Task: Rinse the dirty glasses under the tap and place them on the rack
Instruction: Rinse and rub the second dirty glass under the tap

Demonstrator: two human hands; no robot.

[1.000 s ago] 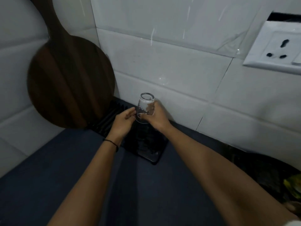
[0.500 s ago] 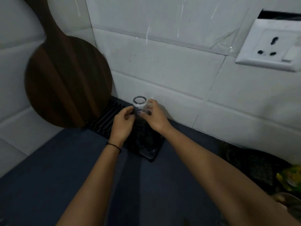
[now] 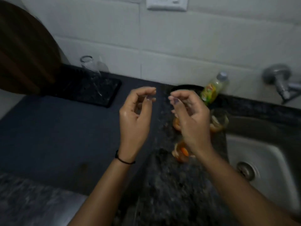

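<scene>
Both hands have left the glass (image 3: 90,69); it now stands upside down, alone, on the dark rack (image 3: 88,88) by the wall. The left hand (image 3: 135,118) and right hand (image 3: 190,115) hang empty over the surface (image 3: 53,132), fingers loosely curled, holding nothing. This glass seems finished; the dirty glasses (image 3: 218,119) beside the sink (image 3: 260,154) probably come next

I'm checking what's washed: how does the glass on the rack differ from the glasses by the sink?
The glass on the rack looks clear and empty; the glasses by the sink show orange residue. The rack glass stands upside down on the black rack; the others sit on the stone counter, partly hidden behind the right hand. All are clear glass, and none is held.
</scene>
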